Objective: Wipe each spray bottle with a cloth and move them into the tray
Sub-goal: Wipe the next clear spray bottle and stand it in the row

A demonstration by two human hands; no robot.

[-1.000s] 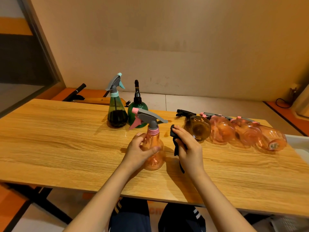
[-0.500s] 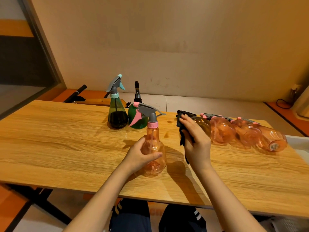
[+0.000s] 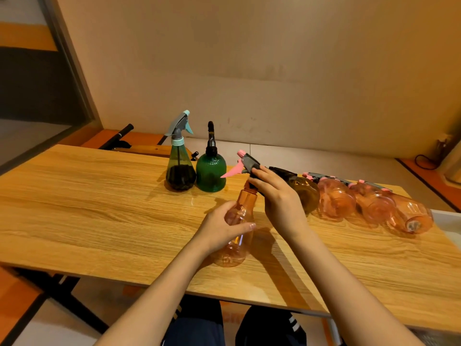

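At the centre of the frame an orange spray bottle [image 3: 237, 221] is held tilted above the wooden surface [image 3: 99, 208], its base toward the near edge and its grey and pink trigger head [image 3: 245, 163] pointing up and to the left. The left hand [image 3: 222, 228] is wrapped round the bottle's body below the shoulder, fingers and thumb curled about the clear plastic. The right hand [image 3: 277, 196] is closed over a dark cloth [image 3: 257, 174], which is pressed against the neck and trigger head; only a little of the cloth is seen between the fingers. The bottle appears empty, so it is judged to be light, and its thin wall is likely to give under a hard squeeze. The smooth plastic may slip, so the body is best gripped at the waist, where it narrows, and the trigger lever is best left unpulled while it is wiped. Toward the upper left two green bottles [image 3: 194, 168] stand upright. To the right a brown bottle [image 3: 303, 193] and three pink bottles [image 3: 374, 203] lie on their sides in a row. A pale edge at the far right may be the tray [image 3: 449, 221], but this cannot be told for certain.
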